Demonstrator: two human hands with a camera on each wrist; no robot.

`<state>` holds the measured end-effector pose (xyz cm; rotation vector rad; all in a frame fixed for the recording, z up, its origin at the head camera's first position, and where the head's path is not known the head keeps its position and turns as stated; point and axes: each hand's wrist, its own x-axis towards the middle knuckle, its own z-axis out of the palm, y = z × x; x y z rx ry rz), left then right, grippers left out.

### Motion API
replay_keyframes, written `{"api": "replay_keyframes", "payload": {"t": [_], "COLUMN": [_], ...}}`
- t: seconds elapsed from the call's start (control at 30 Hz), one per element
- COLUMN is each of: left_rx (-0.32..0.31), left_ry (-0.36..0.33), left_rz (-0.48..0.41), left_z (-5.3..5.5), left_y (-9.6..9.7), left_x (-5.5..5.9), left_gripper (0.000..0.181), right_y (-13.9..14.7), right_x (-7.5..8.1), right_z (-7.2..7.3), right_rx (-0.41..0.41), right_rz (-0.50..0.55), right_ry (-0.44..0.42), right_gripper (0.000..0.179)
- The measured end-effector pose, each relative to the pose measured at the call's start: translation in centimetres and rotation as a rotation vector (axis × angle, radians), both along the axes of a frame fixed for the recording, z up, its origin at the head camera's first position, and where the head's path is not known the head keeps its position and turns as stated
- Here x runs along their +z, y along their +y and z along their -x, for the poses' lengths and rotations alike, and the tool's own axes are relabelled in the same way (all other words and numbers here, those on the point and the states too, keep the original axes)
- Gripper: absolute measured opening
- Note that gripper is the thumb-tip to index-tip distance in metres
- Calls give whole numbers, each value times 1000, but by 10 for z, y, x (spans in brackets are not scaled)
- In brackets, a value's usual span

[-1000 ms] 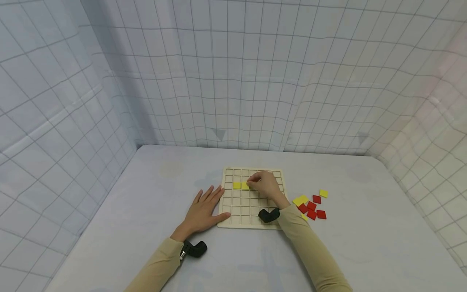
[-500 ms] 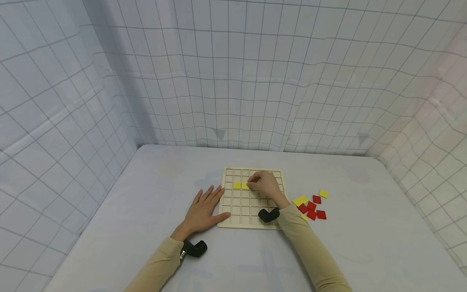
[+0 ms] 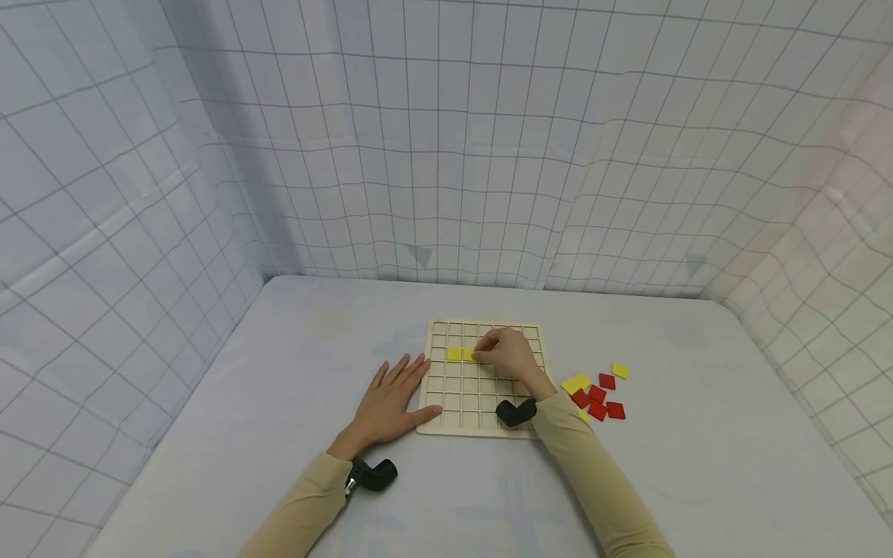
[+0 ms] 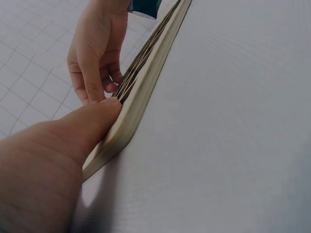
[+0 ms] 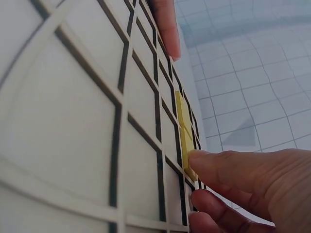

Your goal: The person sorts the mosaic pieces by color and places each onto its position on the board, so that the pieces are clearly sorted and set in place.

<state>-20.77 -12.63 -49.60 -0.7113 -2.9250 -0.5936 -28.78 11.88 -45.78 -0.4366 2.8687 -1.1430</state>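
Note:
A pale wooden grid board [image 3: 452, 423] lies flat on the table. My left hand [image 3: 386, 404] rests at its left edge, fingers spread and straight, with the thumb over the rim. One yellow square tile [image 3: 454, 354] sits in a cell in the board's upper left part. Just right of it is a second yellow tile [image 3: 467, 354], which the thumb and curled fingers of my right hand [image 3: 508, 355] pinch at its right side. From the right wrist, both tiles appear side by side, with the thumb [image 5: 201, 162] against the nearer tile [image 5: 185, 143].
Right of the board lies a loose group of several red tiles [image 3: 597, 394] and yellow tiles [image 3: 575, 383]. A lone yellow tile [image 3: 620, 370] is at the group's far side. White cloth with a dark grid [image 3: 488, 155] hangs behind the table and along both sides.

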Motion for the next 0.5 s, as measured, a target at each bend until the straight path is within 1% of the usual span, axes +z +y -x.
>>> {"api": "replay_keyframes", "payload": {"t": [0.2, 0.37, 0.5], "left_rx": [-2, -4, -3], "left_ry": [-1, 5, 9], "left_rz": [-8, -3, -6], "left_z": [0, -1, -1], "left_y": [1, 1, 0], "left_x": [1, 0, 1], "left_gripper": [86, 85, 86], "right_y": [4, 11, 19], "right_x": [1, 3, 2], "right_z": [-2, -6, -9], "right_rx": [26, 96, 151], "right_rz": [-14, -15, -4], "right_ry": [-23, -20, 14], "right_gripper": [9, 12, 14]}}
